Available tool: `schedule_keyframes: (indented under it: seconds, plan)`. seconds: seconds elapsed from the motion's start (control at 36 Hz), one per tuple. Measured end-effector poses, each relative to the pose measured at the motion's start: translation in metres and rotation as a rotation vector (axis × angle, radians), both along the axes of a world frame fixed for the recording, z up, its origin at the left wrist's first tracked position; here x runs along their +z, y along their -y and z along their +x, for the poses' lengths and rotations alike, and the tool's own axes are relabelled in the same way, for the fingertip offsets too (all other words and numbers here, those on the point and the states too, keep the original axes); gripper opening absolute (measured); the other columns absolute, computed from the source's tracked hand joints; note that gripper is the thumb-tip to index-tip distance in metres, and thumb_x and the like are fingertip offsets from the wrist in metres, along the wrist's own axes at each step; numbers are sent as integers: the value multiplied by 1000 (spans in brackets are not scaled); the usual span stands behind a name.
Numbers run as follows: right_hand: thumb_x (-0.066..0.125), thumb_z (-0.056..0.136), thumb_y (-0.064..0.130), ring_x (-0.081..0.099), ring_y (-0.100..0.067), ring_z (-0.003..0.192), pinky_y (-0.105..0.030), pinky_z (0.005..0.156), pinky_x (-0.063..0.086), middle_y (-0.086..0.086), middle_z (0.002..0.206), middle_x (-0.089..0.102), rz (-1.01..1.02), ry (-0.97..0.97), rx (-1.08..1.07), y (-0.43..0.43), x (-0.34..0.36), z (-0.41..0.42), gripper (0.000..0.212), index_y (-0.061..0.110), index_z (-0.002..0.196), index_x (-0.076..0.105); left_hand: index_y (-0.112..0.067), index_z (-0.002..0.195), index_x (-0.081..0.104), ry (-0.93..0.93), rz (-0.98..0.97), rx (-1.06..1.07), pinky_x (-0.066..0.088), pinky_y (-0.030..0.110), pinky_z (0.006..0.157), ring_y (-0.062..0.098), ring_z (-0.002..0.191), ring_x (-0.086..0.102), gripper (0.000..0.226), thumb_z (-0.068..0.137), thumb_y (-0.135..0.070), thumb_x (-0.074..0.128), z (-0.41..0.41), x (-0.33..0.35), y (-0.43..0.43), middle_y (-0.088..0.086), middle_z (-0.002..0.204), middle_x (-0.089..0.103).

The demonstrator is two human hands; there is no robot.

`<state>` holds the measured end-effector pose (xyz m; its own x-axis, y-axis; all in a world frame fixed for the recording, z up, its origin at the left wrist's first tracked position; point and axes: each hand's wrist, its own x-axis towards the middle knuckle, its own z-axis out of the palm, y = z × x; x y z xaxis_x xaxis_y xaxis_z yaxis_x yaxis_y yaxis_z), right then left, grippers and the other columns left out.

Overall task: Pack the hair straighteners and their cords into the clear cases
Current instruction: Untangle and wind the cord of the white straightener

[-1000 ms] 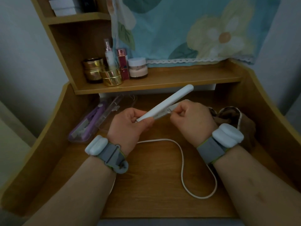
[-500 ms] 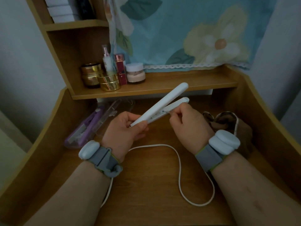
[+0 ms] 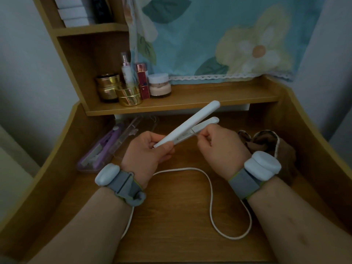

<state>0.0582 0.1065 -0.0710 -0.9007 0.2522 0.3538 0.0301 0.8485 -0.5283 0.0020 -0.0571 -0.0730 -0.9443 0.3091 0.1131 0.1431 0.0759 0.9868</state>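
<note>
A white hair straightener (image 3: 192, 123) is held above the desk, its tip pointing up and to the right, its two arms slightly apart. My left hand (image 3: 147, 152) grips its handle end. My right hand (image 3: 219, 147) pinches the lower arm near the middle. Its white cord (image 3: 210, 189) loops across the desk between my forearms. At the back left lies a purple straightener (image 3: 106, 147) inside a clear case (image 3: 122, 139).
A brown cloth pouch (image 3: 270, 147) lies behind my right wrist. On the shelf (image 3: 209, 100) above the desk stand gold jars (image 3: 118, 92), bottles and a white-lidded jar (image 3: 159, 85). Raised wooden side walls (image 3: 57, 149) bound the desk.
The straightener's arms have spread slightly apart at the tip. Both hands keep their hold in much the same place; the view has shifted a little.
</note>
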Motion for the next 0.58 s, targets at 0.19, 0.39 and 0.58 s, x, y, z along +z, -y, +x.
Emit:
schedule_keyframes:
  seconds: [0.19,0.39,0.58]
  plan:
    - [40,99,32,55,-7,67,-22,57,46,6,76,57,-30,-19,-8,2,0,-1,14,23,95,51,-10,97,59,-6,5,0,58,22,68,11,76,70,13,85,-7,63,-2,0,2,6,85,70]
    - [40,99,30,55,-8,68,-22,59,48,4,79,57,-18,1,-34,2,1,-1,11,23,94,48,-12,92,59,-3,11,-17,58,22,67,12,76,70,10,85,-6,63,-1,-2,1,5,83,70]
    - [40,99,29,48,-5,60,-19,50,35,6,73,52,33,2,-33,2,0,0,11,22,94,46,-11,93,60,-40,1,10,55,18,64,11,75,70,10,85,-7,64,-1,-3,1,7,85,71]
